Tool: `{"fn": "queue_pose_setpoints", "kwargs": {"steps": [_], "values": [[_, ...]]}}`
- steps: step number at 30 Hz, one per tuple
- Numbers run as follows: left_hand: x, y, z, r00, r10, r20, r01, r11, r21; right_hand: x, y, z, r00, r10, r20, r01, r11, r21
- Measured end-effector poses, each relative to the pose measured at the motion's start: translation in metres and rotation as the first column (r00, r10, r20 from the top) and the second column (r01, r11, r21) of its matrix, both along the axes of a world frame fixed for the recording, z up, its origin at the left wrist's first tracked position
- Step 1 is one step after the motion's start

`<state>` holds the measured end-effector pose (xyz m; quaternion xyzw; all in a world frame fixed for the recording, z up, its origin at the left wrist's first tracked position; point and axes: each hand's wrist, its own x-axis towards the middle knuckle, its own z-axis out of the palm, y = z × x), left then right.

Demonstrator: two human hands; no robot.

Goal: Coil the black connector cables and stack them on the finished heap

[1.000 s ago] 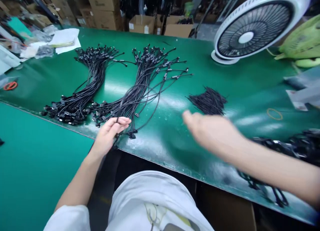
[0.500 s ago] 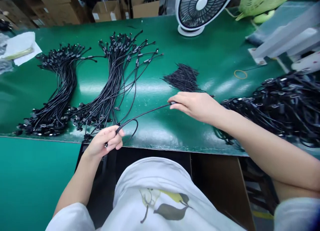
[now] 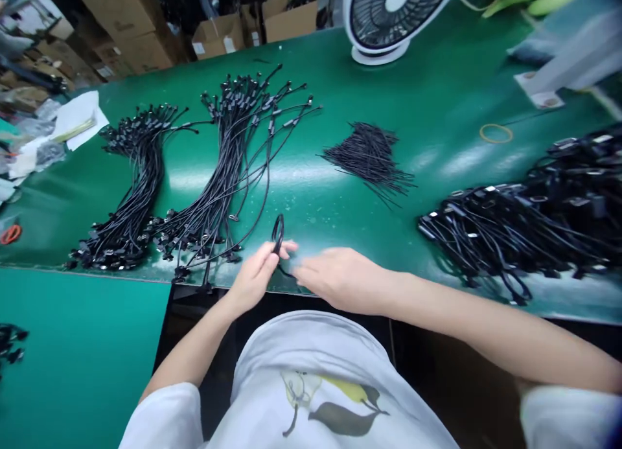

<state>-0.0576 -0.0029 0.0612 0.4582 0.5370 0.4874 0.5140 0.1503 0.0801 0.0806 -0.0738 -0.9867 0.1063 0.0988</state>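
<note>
My left hand (image 3: 260,271) pinches a short black cable (image 3: 278,234) that is folded into a small upright loop above the near edge of the green table (image 3: 437,112). My right hand (image 3: 340,277) sits just to the right of it, fingers closed on the same cable's lower end, a little blurred. Two long bundles of black cables (image 3: 214,177) lie to the left of my hands. A small pile of thin black ties (image 3: 372,154) lies beyond my right hand. A tangled heap of coiled cables (image 3: 525,222) lies to the right.
A white fan (image 3: 389,15) stands at the table's far edge. A yellow rubber band (image 3: 495,133) lies at the right. Papers (image 3: 72,118) and clutter sit far left, cardboard boxes (image 3: 218,31) behind the table. A second green surface (image 3: 72,358) adjoins at lower left.
The cable was stretched between my hands half a second ago. My right hand has moved left to meet my left hand, and the cable is now folded into a loop.
</note>
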Motion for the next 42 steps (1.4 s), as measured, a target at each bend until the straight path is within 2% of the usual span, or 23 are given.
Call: {"fn": "queue_pose_setpoints", "kwargs": {"steps": [2, 3, 4, 5, 6, 7, 8, 10, 11, 12, 13, 16, 18, 20, 22, 24, 25, 28, 30, 35, 39, 40, 42], "values": [[0.009, -0.002, -0.001, 0.998, -0.051, -0.027, 0.050, 0.998, -0.024, -0.010, 0.006, 0.007, 0.989, -0.076, -0.128, 0.059, 0.990, -0.128], [0.011, -0.002, 0.001, 0.998, -0.039, 0.041, 0.040, 0.999, -0.023, -0.014, 0.011, 0.007, 0.966, -0.157, -0.204, 0.108, 0.967, -0.231], [0.011, -0.001, 0.003, 0.990, -0.012, 0.142, 0.014, 1.000, -0.015, -0.017, 0.015, 0.004, 0.927, -0.261, -0.270, 0.152, 0.919, -0.365], [0.012, 0.000, 0.005, 0.968, 0.016, 0.252, -0.015, 1.000, -0.008, -0.021, 0.018, -0.002, 0.874, -0.374, -0.311, 0.176, 0.839, -0.515], [0.013, 0.002, 0.007, 0.935, 0.048, 0.350, -0.048, 0.999, -0.009, -0.025, 0.019, -0.010, 0.824, -0.474, -0.309, 0.169, 0.727, -0.665], [0.015, 0.003, 0.007, 0.901, 0.084, 0.426, -0.083, 0.996, -0.021, -0.030, 0.018, -0.019, 0.781, -0.560, -0.275, 0.137, 0.584, -0.800], [0.017, 0.004, 0.006, 0.871, 0.118, 0.476, -0.109, 0.993, -0.047, -0.035, 0.015, -0.028, 0.747, -0.627, -0.222, 0.082, 0.419, -0.904], [0.025, 0.006, 0.000, 0.837, 0.190, 0.514, -0.147, 0.981, -0.124, -0.047, 0.006, -0.042, 0.676, -0.727, -0.118, -0.070, 0.096, -0.993], [0.030, 0.006, -0.005, 0.827, 0.225, 0.516, -0.160, 0.973, -0.167, -0.052, 0.001, -0.045, 0.627, -0.775, -0.078, -0.151, -0.023, -0.988], [0.035, 0.006, -0.010, 0.816, 0.253, 0.520, -0.168, 0.964, -0.206, -0.057, -0.003, -0.047, 0.571, -0.820, -0.045, -0.222, -0.102, -0.970], [0.038, 0.006, -0.014, 0.799, 0.279, 0.532, -0.177, 0.955, -0.236, -0.061, -0.006, -0.047, 0.522, -0.852, -0.023, -0.281, -0.147, -0.949], [0.044, 0.008, -0.021, 0.733, 0.355, 0.581, -0.227, 0.932, -0.282, -0.067, -0.011, -0.046, 0.501, -0.865, 0.013, -0.374, -0.230, -0.899], [0.043, 0.010, -0.023, 0.745, 0.365, 0.558, -0.234, 0.927, -0.294, -0.067, -0.014, -0.047, 0.501, -0.865, 0.016, -0.399, -0.247, -0.883], [0.041, 0.010, -0.025, 0.809, 0.330, 0.487, -0.195, 0.931, -0.308, -0.065, -0.018, -0.048, 0.493, -0.870, 0.001, -0.396, -0.225, -0.890], [0.042, 0.008, -0.029, 0.874, 0.283, 0.396, -0.143, 0.927, -0.347, -0.064, -0.023, -0.047, 0.556, -0.831, -0.018, -0.329, -0.200, -0.923], [0.045, 0.002, -0.031, 0.902, 0.249, 0.353, -0.101, 0.916, -0.387, -0.063, -0.026, -0.045, 0.620, -0.784, -0.033, -0.260, -0.165, -0.951], [0.046, -0.001, -0.030, 0.902, 0.235, 0.363, -0.082, 0.917, -0.390, -0.063, -0.026, -0.044, 0.623, -0.781, -0.049, -0.252, -0.141, -0.958], [0.051, -0.009, -0.024, 0.857, 0.179, 0.483, 0.008, 0.933, -0.360, -0.063, -0.021, -0.047, 0.499, -0.861, -0.096, -0.294, -0.064, -0.954], [0.051, -0.011, -0.019, 0.826, 0.159, 0.541, 0.069, 0.924, -0.376, -0.063, -0.018, -0.051, 0.464, -0.879, -0.108, -0.278, -0.028, -0.960], [0.054, -0.007, -0.020, 0.824, 0.230, 0.518, 0.028, 0.896, -0.442, -0.059, -0.025, -0.055, 0.548, -0.825, -0.138, -0.259, -0.011, -0.966], [0.060, -0.006, -0.029, 0.830, 0.278, 0.483, -0.024, 0.883, -0.468, -0.057, -0.031, -0.049, 0.557, -0.808, -0.193, -0.210, 0.088, -0.974], [0.062, -0.006, -0.031, 0.834, 0.297, 0.466, -0.045, 0.877, -0.479, -0.057, -0.030, -0.048, 0.561, -0.804, -0.197, -0.200, 0.099, -0.975], [0.065, -0.006, -0.034, 0.835, 0.328, 0.442, -0.073, 0.862, -0.502, -0.057, -0.027, -0.047, 0.587, -0.790, -0.179, -0.187, 0.083, -0.979]]}}
